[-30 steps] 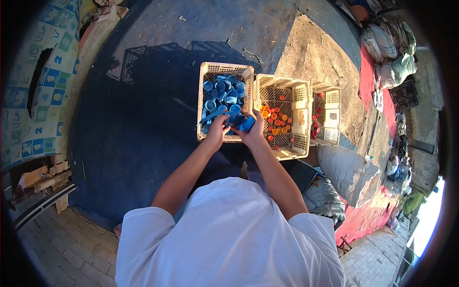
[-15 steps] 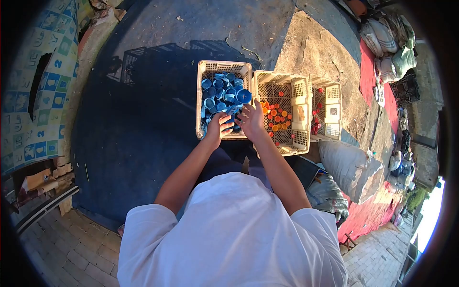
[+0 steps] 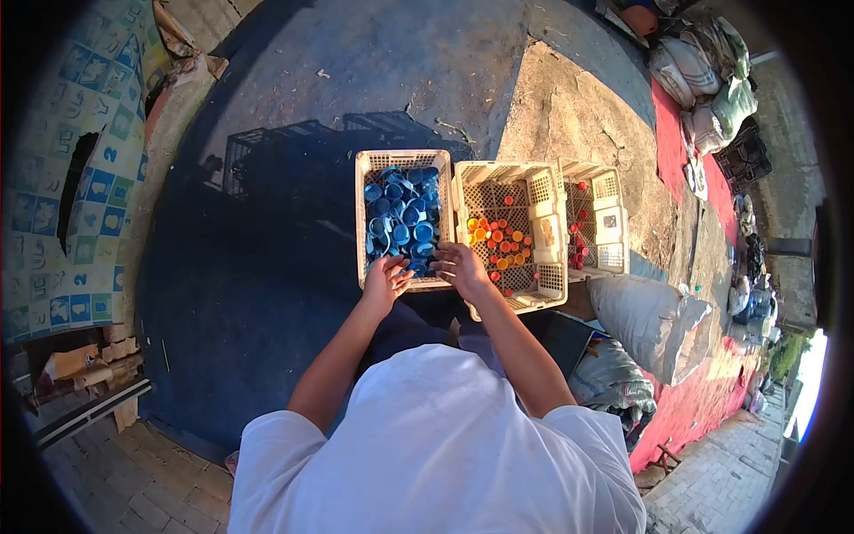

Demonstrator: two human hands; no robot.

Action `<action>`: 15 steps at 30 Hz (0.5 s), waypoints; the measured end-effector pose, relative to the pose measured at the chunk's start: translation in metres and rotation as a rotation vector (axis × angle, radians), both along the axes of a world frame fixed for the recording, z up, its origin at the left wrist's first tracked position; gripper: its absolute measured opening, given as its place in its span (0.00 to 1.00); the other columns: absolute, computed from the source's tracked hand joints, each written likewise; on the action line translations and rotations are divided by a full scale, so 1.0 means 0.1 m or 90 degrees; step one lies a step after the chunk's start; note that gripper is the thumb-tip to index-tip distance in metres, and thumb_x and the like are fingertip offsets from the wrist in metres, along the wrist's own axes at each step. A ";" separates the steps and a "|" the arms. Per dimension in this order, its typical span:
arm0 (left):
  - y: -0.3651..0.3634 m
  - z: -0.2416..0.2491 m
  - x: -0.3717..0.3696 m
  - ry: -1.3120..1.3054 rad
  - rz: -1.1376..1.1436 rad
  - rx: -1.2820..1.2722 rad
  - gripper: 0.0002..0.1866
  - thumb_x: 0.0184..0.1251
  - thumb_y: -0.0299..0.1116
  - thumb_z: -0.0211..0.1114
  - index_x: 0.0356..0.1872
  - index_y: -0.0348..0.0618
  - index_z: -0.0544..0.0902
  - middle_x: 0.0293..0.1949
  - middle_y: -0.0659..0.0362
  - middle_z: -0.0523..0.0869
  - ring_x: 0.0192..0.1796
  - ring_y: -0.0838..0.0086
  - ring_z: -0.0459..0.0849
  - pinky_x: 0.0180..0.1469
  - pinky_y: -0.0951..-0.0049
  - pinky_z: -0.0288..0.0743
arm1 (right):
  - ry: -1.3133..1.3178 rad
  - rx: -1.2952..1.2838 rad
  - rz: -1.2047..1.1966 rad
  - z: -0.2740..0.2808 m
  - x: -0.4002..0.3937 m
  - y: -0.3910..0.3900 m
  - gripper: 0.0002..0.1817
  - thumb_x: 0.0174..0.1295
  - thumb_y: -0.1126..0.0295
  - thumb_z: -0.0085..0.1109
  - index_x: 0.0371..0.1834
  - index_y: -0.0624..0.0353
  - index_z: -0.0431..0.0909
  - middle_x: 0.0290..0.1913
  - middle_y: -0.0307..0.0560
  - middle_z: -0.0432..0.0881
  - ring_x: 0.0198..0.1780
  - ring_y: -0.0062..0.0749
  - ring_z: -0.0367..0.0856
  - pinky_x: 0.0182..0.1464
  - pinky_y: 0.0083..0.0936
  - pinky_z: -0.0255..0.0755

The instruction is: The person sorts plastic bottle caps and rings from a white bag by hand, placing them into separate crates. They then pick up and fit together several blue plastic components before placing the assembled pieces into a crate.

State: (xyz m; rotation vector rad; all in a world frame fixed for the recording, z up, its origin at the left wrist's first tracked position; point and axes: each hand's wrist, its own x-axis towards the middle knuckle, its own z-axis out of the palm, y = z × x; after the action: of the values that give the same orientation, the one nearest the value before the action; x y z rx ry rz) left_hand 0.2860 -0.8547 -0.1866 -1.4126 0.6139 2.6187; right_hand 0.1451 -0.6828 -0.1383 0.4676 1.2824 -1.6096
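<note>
Blue plastic caps (image 3: 399,214) lie heaped in the left crate (image 3: 362,214), a pale plastic one with lattice walls. Over its near end, my left hand (image 3: 388,279) hovers with fingers apart, nothing visible in its grasp. Facing it, my right hand (image 3: 462,269) is also open, fingers spread at the crate's near right corner, beside the middle crate (image 3: 550,283). Between the two hands, several blue caps show at the near edge of the heap. Orange and red caps (image 3: 504,245) are scattered on the middle crate's floor.
A third crate (image 3: 611,214) on the right holds red caps (image 3: 581,240). Dark blue sheeting (image 3: 258,311) covers the ground to the left. A stuffed white sack (image 3: 645,311) and a grey bundle (image 3: 609,374) lie close on the right, near red cloth (image 3: 689,427).
The view has tilted, so the crates appear lower. A large blue cap that showed above the heap near my right hand no longer stands out there. Both hands stay over the crate's near end.
</note>
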 end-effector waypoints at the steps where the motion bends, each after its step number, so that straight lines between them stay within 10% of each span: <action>1: -0.01 -0.01 0.04 0.001 0.004 -0.005 0.19 0.81 0.48 0.54 0.57 0.48 0.81 0.59 0.59 0.86 0.57 0.63 0.86 0.62 0.59 0.72 | -0.008 -0.003 -0.011 -0.05 0.01 0.08 0.23 0.74 0.53 0.52 0.62 0.58 0.77 0.55 0.46 0.85 0.49 0.37 0.85 0.54 0.33 0.76; 8: -0.11 0.12 0.08 0.067 0.061 -0.025 0.16 0.83 0.48 0.58 0.60 0.51 0.81 0.28 0.67 0.79 0.20 0.81 0.71 0.24 0.76 0.67 | 0.030 0.008 -0.073 0.02 -0.05 0.51 0.20 0.76 0.55 0.50 0.60 0.57 0.78 0.55 0.48 0.85 0.53 0.39 0.85 0.56 0.37 0.77; 12: -0.14 0.25 -0.06 0.094 0.066 -0.038 0.16 0.82 0.51 0.58 0.55 0.52 0.81 0.23 0.68 0.69 0.19 0.81 0.63 0.24 0.76 0.61 | 0.019 -0.060 -0.186 -0.01 -0.08 0.84 0.16 0.76 0.59 0.53 0.56 0.57 0.78 0.46 0.45 0.87 0.46 0.37 0.86 0.51 0.34 0.79; 15: -0.21 0.00 -0.22 0.046 0.095 -0.018 0.10 0.83 0.41 0.58 0.57 0.53 0.80 0.34 0.64 0.81 0.27 0.76 0.76 0.33 0.73 0.72 | 0.084 -0.028 -0.259 0.10 0.01 1.10 0.13 0.76 0.61 0.53 0.53 0.56 0.79 0.46 0.45 0.86 0.44 0.37 0.87 0.49 0.35 0.80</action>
State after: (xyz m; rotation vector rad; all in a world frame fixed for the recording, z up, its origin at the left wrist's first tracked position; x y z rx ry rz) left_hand 0.2641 -0.8753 -0.1864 -1.4300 0.5770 2.7984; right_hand 0.1456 -0.5727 -0.1279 0.6331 1.3034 -2.0327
